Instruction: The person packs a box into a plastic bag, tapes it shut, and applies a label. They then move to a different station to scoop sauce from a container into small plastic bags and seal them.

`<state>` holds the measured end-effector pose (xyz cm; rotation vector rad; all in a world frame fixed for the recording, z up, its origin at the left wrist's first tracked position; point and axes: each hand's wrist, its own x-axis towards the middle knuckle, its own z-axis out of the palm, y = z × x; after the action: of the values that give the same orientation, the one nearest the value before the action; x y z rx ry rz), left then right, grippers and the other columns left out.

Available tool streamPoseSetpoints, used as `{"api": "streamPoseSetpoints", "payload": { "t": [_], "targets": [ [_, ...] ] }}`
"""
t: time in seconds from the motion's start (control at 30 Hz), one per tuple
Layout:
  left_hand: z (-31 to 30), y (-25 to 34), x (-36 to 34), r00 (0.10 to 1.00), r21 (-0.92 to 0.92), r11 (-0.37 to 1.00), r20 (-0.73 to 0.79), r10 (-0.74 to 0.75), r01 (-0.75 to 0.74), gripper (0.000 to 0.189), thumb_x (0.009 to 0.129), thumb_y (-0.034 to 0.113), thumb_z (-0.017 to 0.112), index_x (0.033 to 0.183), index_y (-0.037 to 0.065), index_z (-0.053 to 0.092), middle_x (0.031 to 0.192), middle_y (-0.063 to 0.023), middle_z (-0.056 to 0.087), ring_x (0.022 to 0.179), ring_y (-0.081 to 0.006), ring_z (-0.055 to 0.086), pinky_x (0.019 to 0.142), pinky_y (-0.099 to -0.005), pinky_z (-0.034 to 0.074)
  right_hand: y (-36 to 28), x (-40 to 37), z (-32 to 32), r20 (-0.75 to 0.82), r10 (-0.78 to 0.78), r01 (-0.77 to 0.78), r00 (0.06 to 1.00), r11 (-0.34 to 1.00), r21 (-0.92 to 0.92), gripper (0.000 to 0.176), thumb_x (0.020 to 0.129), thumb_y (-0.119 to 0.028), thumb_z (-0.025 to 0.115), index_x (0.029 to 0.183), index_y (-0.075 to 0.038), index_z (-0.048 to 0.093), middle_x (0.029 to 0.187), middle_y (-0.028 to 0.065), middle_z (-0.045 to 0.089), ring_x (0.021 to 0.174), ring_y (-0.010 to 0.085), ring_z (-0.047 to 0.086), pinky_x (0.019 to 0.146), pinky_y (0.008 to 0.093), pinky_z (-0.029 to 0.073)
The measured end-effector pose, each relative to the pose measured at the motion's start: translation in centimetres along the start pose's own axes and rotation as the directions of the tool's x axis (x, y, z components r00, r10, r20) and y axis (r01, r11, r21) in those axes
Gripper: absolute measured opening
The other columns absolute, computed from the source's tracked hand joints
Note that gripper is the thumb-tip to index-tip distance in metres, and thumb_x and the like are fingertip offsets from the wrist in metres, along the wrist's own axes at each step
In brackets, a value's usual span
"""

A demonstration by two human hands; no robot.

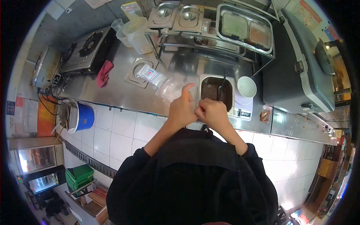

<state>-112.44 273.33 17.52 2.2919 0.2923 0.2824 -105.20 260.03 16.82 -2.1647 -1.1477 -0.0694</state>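
My left hand (181, 111) is over the counter's front edge, its index finger stretched up and the other fingers curled toward my right hand. My right hand (213, 111) is closed in a pinch, its fingertips meeting the left hand. Something thin and see-through seems to be between them, but I cannot make it out. Just beyond the right hand sits a steel pan (199, 83) of dark brown content, with a dark-handled utensil (222, 87) standing in it. Clear plastic bags (170, 90) lie left of the hands, beside a labelled pack (150, 74).
Right of the pan, a white bowl (246, 87) is on a digital scale (243, 113), near a small brown packet (265, 114). A steel rack (210, 36) bears lidded pans. Further left are a lidded steel insert (132, 79), a red cloth (104, 73) and a gas stove (85, 52).
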Motion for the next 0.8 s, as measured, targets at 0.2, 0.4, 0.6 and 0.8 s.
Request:
{"api": "streamPoseSetpoints", "payload": {
  "t": [0.2,0.4,0.6,0.8],
  "targets": [
    [-0.7,-1.3,1.2,0.975,-0.088,0.974,-0.096,0.201,-0.209,0.076,0.064,0.016,0.070,0.131,0.012,0.035,0.093,-0.0092,0.062,0.075,-0.0310,0.061,0.063,-0.0365,0.048,1.7,0.5,-1.5,0.047,0.005,-0.008,0.999,0.998,0.067,0.015,0.070,-0.015,0.061,0.063,-0.002,0.057,0.061,0.0123,0.055,0.055,0.0300,0.057,0.051,0.0376,0.045],
    [-1.0,-1.0,1.7,0.910,-0.065,0.915,0.100,0.403,-0.398,0.105,0.054,0.037,0.084,0.138,0.006,0.029,0.108,0.0029,0.064,0.051,-0.0132,0.049,0.053,-0.0225,0.043,2.1,1.4,-2.8,0.179,0.107,-0.146,0.978,0.964,0.223,0.017,0.071,-0.015,0.059,0.063,0.000,0.058,0.058,0.0157,0.054,0.052,0.0309,0.056,0.051,0.0374,0.043],
    [-0.8,-1.1,1.8,0.949,-0.134,0.951,0.112,0.295,-0.279,0.111,0.054,0.032,0.081,0.144,0.008,0.020,0.103,-0.0009,0.066,0.056,-0.0167,0.055,0.058,-0.0266,0.047,2.3,1.9,-3.3,0.215,0.133,-0.194,0.968,0.935,0.296,0.015,0.072,-0.013,0.060,0.065,0.001,0.058,0.053,0.0145,0.050,0.043,0.0208,0.047,0.046,0.0320,0.038],
    [-1.1,-2.4,2.3,0.967,-0.110,0.964,0.047,0.249,-0.243,0.109,0.057,0.031,0.082,0.143,0.006,0.021,0.099,-0.0009,0.068,0.052,-0.0116,0.051,0.055,-0.0239,0.046,6.2,4.1,-3.6,0.140,-0.090,0.058,0.986,0.974,0.221,0.013,0.080,-0.013,0.059,0.079,-0.001,0.062,0.068,0.0140,0.056,0.061,0.0263,0.055,0.058,0.0339,0.043]
  ]
}}
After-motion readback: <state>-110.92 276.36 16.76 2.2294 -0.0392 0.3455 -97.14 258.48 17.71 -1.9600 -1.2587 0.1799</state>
